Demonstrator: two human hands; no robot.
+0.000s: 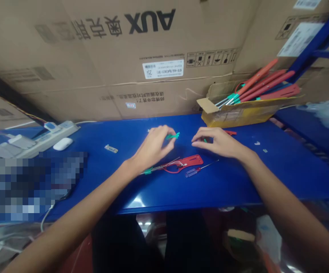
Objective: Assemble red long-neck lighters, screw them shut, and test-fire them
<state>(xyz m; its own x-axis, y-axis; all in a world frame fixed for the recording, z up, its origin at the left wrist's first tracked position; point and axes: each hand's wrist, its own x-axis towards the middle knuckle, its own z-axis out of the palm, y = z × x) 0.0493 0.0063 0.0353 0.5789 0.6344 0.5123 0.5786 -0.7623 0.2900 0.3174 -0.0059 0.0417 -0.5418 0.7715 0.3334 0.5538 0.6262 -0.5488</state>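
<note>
Between the thumb and fingers of my left hand (156, 145) is a small green plastic piece (173, 135). My right hand (217, 141) hovers just to the right, its thumb and forefinger nearly meeting. A bit of green shows under those fingers, too small to name. Below the hands lies an opened red lighter-like casing (192, 161) with thin wires and a metal rod (159, 167) with a green band, partly behind my left wrist. Close to the casing rests a screwdriver (192, 172) with a clear handle. A red part (231, 132) shows behind my right hand.
A yellow carton (241, 115) of red-handled rods stands at the back right. Large cardboard boxes (96, 68) wall the back. At left are a power strip (54, 134), a white earbud case (63, 143) and a small metal part (111, 148). Small scraps (257, 143) lie right.
</note>
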